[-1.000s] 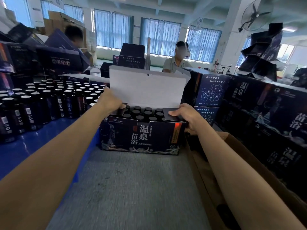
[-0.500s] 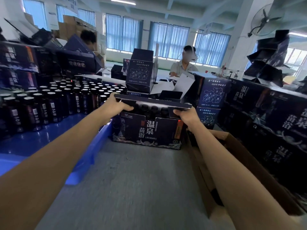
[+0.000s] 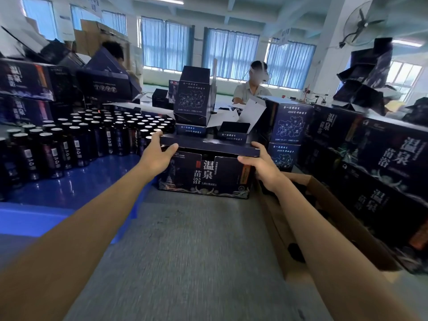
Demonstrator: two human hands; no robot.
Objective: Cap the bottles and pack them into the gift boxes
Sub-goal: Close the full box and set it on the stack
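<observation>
Pillar: a white square pillar (image 3: pixel 324 49) is seen on the right of the room, reaching up to the ceiling.
Fan: a round caged fan (image 3: pixel 361 24) is mounted high up, just right of the pillar.
Windows: tall windows (image 3: pixel 166 45) are set in the back wall left of the pillar and are covered by blue curtains, through which daylight is let in.
Side window: a window (image 3: pixel 405 75) well right of the pillar is left uncurtained and bright.
Ceiling: white beams are run leftward from the pillar; a long lamp (image 3: pixel 165 0) is lit far left of it.
Cartons: brown cartons (image 3: pixel 92 35) are stacked far left of the pillar.
Worktop: a grey surface (image 3: pixel 185 251) is spread below and left of the pillar.
</observation>
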